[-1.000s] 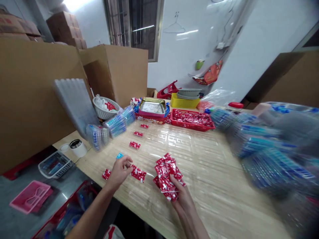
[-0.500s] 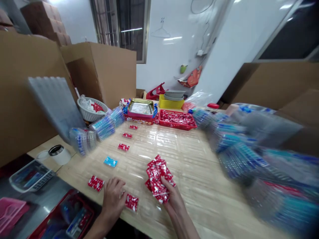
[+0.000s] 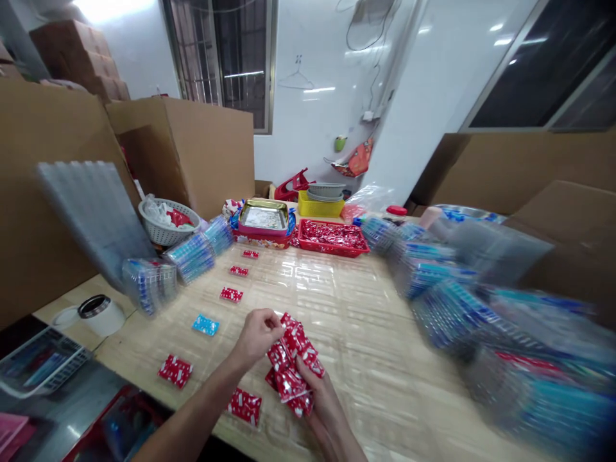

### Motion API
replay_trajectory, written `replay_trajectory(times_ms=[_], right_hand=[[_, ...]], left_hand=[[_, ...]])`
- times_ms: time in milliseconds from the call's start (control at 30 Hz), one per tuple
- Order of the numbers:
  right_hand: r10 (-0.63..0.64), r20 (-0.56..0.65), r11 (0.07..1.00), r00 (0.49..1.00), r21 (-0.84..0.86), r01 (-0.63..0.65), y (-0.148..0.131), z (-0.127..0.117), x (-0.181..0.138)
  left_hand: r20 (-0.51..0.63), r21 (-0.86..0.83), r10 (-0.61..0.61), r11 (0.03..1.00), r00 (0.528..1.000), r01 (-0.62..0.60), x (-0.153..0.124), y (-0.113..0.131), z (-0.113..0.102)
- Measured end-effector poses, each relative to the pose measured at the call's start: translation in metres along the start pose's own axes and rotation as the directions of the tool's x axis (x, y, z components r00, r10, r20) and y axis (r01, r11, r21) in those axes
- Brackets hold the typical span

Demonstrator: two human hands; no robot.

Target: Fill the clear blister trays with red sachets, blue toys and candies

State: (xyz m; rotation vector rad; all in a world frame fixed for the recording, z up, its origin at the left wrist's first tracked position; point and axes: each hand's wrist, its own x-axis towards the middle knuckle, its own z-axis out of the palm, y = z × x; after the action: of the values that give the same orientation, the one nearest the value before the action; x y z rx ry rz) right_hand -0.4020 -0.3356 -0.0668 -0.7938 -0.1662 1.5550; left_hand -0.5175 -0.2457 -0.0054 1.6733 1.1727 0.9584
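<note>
The right hand (image 3: 321, 403) is clasping a fan of red sachets (image 3: 294, 360) low over the table (image 3: 366, 321), its fingers mostly hiding beneath; the left hand (image 3: 257, 333) is pinching the fan's top edge; the blue packs (image 3: 457, 308) at right are blurring out

Could not read print on red sachets (image 3: 292, 362); lost blue packs (image 3: 481, 314) to blur; found grey basket (image 3: 38, 362) cut by left edge.

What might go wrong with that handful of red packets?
The right hand grips a loose bunch of red packets while the left hand pinches its top, so several might slip out at once. The single red packet near the edge of the table lies beside the left forearm, which might brush it off.
</note>
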Motion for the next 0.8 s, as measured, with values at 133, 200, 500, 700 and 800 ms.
replay_trajectory(times_ms=[133,200,500,700,800], right_hand=[[0.006,-0.058,1.0,0.998,0.012,-0.005,-0.015,-0.005,0.003],[-0.005,-0.096,1.0,0.995,0.023,0.007,-0.023,-0.008,0.004],[-0.034,-0.136,0.997,0.99,0.06,0.042,-0.033,-0.014,0.005],[-0.043,-0.122,0.996,0.992,0.072,0.052,-0.028,-0.012,0.007],[-0.023,-0.086,0.996,0.996,0.08,0.03,-0.024,-0.01,0.01]], left_hand=[[-0.14,-0.103,-0.079,0.993,0.987,0.065,0.005,-0.022,-0.029],[-0.221,-0.106,-0.11,0.99,0.969,0.088,0.002,-0.037,-0.041],[-0.365,0.24,-0.08,0.954,0.928,0.177,-0.022,-0.082,-0.018],[-0.318,0.596,0.176,0.802,0.931,0.052,-0.034,-0.064,-0.008],[-0.229,0.584,0.228,0.81,0.946,-0.054,-0.035,-0.046,-0.001]])
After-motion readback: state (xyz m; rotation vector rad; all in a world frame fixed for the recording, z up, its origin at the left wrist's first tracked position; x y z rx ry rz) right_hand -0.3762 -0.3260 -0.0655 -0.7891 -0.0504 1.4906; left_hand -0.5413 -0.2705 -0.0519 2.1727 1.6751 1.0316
